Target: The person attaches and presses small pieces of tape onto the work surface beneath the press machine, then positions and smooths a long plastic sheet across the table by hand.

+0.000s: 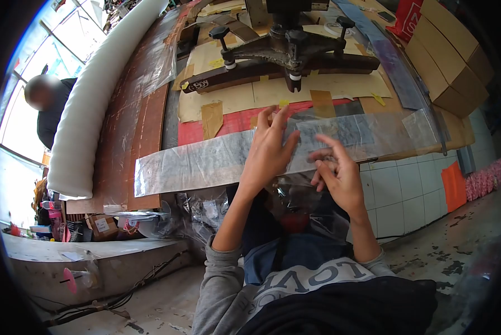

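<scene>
A long strip of clear, wrinkled plastic sheet [205, 162] lies along the table's front edge. My left hand [268, 148] is over the middle of it, fingers apart and pointing to the far side, with nothing visible in them. I cannot tell whether it touches the sheet. To its right, my right hand [337, 173] is at the near edge of the strip, fingers loosely bent and apart, slightly blurred. No object shows in it. Beyond my hands stands a dark metal press head [286, 50] with a long curved bar [328, 66] under it.
Cream board [222, 103] and brown tape [212, 118] cover the table under the press. A white foam roll [102, 106] lies on the left, with a person [52, 106] behind it. Cardboard boxes [446, 56] stand at the right, and an orange sheet [452, 187] hangs below.
</scene>
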`<state>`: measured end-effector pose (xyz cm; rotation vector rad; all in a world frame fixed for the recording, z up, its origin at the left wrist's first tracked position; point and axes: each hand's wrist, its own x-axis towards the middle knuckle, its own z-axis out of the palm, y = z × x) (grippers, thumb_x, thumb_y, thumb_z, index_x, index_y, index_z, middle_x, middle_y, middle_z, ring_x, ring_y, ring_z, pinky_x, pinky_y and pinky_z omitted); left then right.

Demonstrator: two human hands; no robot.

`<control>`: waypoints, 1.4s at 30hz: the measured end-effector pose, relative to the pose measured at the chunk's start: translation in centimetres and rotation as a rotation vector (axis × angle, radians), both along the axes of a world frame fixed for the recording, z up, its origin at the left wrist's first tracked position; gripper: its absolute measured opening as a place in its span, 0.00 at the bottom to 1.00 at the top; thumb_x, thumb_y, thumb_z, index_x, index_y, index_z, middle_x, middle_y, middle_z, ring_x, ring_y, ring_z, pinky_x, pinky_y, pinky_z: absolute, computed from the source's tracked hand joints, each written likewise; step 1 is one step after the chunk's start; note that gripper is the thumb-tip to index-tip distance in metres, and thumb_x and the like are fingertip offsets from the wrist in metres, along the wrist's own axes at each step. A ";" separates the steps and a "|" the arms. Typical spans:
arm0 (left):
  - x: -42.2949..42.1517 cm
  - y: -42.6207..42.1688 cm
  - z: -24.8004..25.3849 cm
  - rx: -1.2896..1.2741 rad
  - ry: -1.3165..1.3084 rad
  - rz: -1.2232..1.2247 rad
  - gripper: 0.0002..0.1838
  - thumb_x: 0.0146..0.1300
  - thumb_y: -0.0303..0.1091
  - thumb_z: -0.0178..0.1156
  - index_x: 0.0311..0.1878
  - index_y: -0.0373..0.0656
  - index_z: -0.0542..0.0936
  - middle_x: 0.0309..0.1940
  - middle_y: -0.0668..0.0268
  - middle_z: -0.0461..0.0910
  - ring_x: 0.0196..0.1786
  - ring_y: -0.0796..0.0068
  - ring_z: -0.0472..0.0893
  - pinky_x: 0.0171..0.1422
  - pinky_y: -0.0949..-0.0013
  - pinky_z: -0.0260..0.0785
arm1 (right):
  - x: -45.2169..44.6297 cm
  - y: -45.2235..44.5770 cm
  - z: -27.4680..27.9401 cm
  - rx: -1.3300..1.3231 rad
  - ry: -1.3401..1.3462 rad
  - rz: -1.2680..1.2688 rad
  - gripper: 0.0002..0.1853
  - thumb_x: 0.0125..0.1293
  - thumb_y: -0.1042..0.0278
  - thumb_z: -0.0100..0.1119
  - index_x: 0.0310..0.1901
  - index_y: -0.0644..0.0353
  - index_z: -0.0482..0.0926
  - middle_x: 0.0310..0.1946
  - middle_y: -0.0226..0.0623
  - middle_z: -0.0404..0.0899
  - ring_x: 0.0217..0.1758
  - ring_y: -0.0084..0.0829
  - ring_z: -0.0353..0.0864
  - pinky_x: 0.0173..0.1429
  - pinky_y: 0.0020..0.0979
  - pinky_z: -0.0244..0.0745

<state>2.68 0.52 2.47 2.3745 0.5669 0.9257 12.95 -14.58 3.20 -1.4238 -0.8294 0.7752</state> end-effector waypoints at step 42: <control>-1.6 -1.5 0.2 0.182 0.320 0.034 0.26 0.69 0.49 0.50 0.64 0.44 0.70 0.67 0.48 0.63 0.71 0.49 0.61 0.73 0.46 0.49 | 4.9 2.8 0.1 -0.160 -0.057 0.110 0.21 0.68 0.77 0.49 0.61 0.74 0.67 0.21 0.30 0.72 0.17 0.15 0.66 0.18 0.20 0.60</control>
